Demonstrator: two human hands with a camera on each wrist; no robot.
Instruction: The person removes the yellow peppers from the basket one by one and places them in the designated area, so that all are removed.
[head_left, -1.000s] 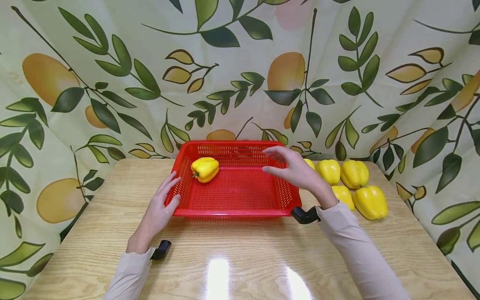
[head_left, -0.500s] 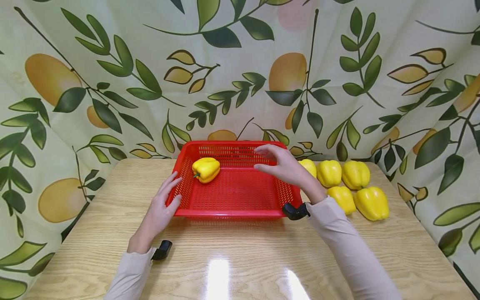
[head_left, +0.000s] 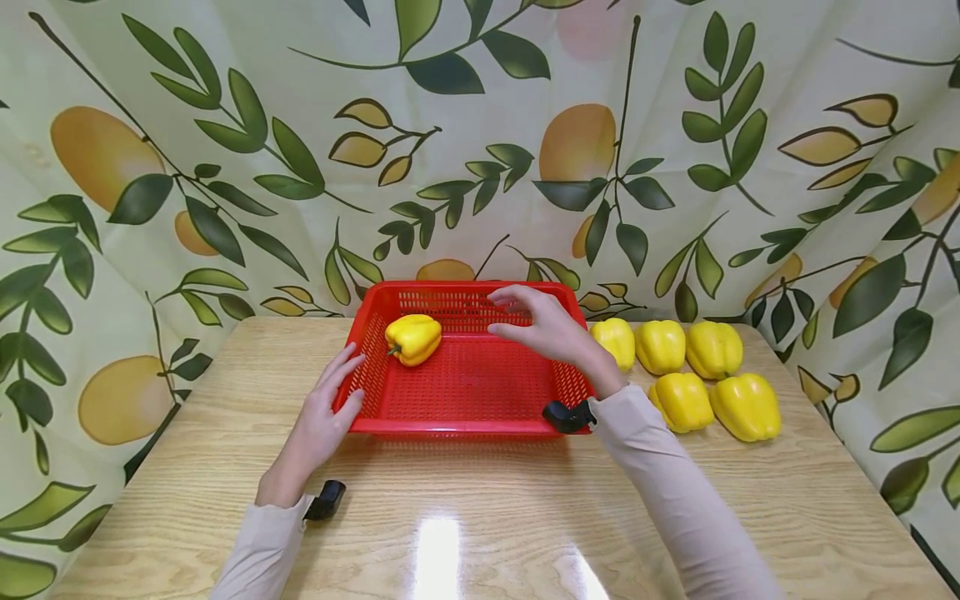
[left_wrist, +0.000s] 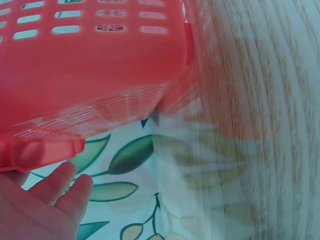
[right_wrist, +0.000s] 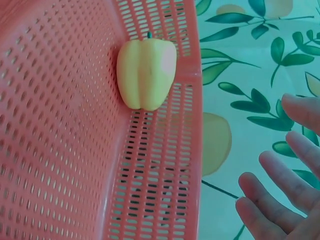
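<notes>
A red slotted plastic basket (head_left: 480, 427) stands on the table, with one yellow bell pepper (head_left: 414, 339) lying in its back left part. My left hand (head_left: 318, 423) is at the basket's left rim, fingers fairly straight; in the left wrist view its fingertips (left_wrist: 75, 192) are close to the rim, and I cannot tell how firmly they touch. Over the right half of the basket my right hand (head_left: 551, 329) hovers with thumb and fingers apart. Nothing is between them. The right wrist view shows the same hand (right_wrist: 287, 195) apart from the pepper (right_wrist: 146, 75).
Several yellow bell peppers (head_left: 678, 402) sit grouped on the table right of the basket, beside my right forearm. Behind the wooden table (head_left: 390, 517) hangs a leaf-and-fruit patterned cloth (head_left: 465, 125). Each wrist carries a black camera mount (head_left: 326, 500).
My right hand has moved left, from near the basket's right rim further over its inside, uncovering more of the peppers at right. The left hand and basket stay in place.
</notes>
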